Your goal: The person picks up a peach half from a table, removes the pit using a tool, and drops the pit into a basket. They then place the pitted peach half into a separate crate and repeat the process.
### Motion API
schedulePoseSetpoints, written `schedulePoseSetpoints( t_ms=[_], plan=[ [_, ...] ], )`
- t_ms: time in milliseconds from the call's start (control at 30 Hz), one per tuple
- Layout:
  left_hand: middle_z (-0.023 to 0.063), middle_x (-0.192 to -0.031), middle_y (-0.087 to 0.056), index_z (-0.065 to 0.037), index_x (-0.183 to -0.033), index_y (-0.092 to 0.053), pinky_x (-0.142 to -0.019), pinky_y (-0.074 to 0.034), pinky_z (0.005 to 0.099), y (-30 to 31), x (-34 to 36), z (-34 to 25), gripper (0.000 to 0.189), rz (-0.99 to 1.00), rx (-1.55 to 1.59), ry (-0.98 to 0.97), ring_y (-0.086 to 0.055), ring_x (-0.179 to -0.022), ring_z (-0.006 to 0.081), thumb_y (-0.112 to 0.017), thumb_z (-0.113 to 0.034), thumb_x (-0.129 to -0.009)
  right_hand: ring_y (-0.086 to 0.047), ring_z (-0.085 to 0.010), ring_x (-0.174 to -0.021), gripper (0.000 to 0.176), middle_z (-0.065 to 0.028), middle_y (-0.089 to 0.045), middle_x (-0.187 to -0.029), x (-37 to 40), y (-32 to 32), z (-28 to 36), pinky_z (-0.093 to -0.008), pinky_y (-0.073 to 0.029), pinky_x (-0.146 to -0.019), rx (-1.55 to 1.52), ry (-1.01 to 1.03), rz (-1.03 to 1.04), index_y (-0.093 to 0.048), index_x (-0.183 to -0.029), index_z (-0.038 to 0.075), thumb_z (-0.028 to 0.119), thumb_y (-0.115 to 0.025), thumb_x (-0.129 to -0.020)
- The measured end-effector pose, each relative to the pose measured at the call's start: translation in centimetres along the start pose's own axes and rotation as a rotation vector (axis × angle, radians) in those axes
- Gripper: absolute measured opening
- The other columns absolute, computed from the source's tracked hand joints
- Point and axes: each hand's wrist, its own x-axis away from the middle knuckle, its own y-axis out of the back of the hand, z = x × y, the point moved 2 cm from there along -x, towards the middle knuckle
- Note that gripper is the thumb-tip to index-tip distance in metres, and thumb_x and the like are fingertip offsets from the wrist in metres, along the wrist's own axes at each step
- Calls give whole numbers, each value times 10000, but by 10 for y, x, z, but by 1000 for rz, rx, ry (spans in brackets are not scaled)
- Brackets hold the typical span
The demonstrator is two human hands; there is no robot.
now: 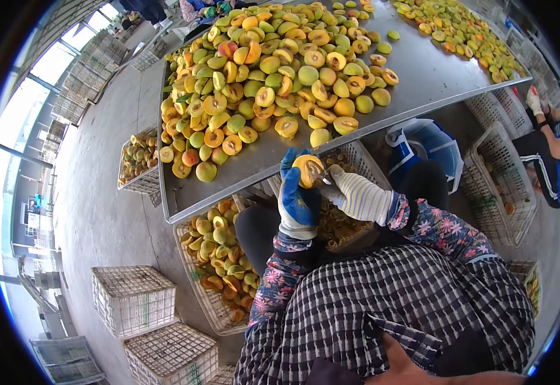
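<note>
My left hand (299, 208), in a blue-coated work glove, is closed around a halved peach (307, 171), its cut orange face turned up. My right hand (362, 195), in a white striped knit glove, grips a small metal pitting tool (325, 180). The tool's tip is at the cut face of the fruit; its handle is mostly hidden in the glove. Both hands are in front of the near edge of the metal table (415, 96). A large heap of halved peaches (280, 77) lies on that table, just beyond my hands.
A crate of peach halves (219, 244) stands left of my legs. Below my hands is another crate (363, 163) with scraps. A blue-and-white bucket (431, 147) stands to the right. Stacked empty crates (135, 301) are at lower left. A co-worker's gloved hand (535, 102) shows at far right.
</note>
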Motion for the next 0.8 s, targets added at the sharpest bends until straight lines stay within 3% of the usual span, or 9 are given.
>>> schedulePoseSetpoints(
  t_ms=[33, 133, 233, 300, 400, 467, 533, 633, 800],
  plan=[
    [157, -1232, -584, 10, -1326, -432, -965, -489, 359, -1, 0, 4, 460, -67, 450, 181, -576, -1139, 230, -618, -42, -908, -613, -290, -825, 328, -132, -633, -930, -2, 7, -6, -346, -505, -739, 288, 220, 45, -556, -1048, 6, 300, -411, -1044],
    [147, -1222, -578, -10, -1333, -421, -955, -497, 363, 8, 1, 5, 463, 100, -737, -264, -568, -1148, 245, -616, -85, -920, -641, -315, -795, 287, -153, -653, -903, 18, 6, 37, -369, -518, -717, 640, 419, 9, -551, -1046, 7, 286, -506, -1000],
    [123, -1156, -596, -12, -1323, -430, -957, -497, 373, 13, 0, 0, 427, 62, -994, -384, -570, -1130, 239, -571, -214, -974, -656, -337, -759, 255, -160, -670, -877, 23, 6, 50, -386, -533, -680, 903, 473, -129, -543, -1045, 14, 236, -606, -938],
    [127, -1174, -580, -16, -1343, -402, -953, -496, 368, 29, -2, 13, 452, 36, -763, -248, -570, -1115, 229, -583, -198, -971, -655, -343, -734, 248, -151, -675, -882, 29, 0, 58, -386, -540, -655, 942, 588, -102, -532, -1055, 23, 163, -662, -896],
    [133, -1202, -557, -22, -1373, -359, -948, -494, 360, 58, -9, 41, 497, 3, -414, -54, -569, -1093, 215, -601, -175, -966, -656, -365, -712, 245, -143, -675, -828, 31, -7, 61, -415, -526, -593, 1009, 552, -54, -532, -1028, 41, 163, -679, -875],
    [135, -1212, -550, -24, -1404, -308, -948, -491, 357, 60, -8, 40, 548, 35, -493, -101, -570, -1087, 212, -602, -175, -967, -648, -371, -713, 237, -147, -667, -805, 32, -10, 68, -416, -522, -591, 1053, 539, -30, -532, -1013, 46, 166, -682, -874],
    [136, -1213, -553, -25, -1446, -233, -952, -487, 356, 51, 1, 30, 617, 119, -883, -324, -570, -1090, 216, -592, -192, -972, -640, -379, -704, 233, -151, -659, -787, 32, -11, 69, -419, -516, -583, 1079, 539, -17, -529, -1008, 52, 179, -676, -880],
    [141, -1194, -578, -21, -1480, -142, -958, -484, 348, 54, 3, 31, 716, 120, -902, -310, -577, -1094, 222, -611, -159, -957, -626, -388, -673, 230, -154, -647, -756, 30, -11, 68, -428, -503, -556, 1124, 533, 3, -518, -1010, 61, 216, -649, -900],
    [161, -1239, -569, -39, -1498, -138, -964, -482, 341, 34, 12, 12, 748, 198, -934, -187, -591, -1099, 231, -627, -148, -943, -605, -389, -613, 235, -159, -614, -678, 26, -5, 70, -454, -478, -512, 1238, 429, 109, -490, -998, 70, 277, -583, -937]
  ],
)
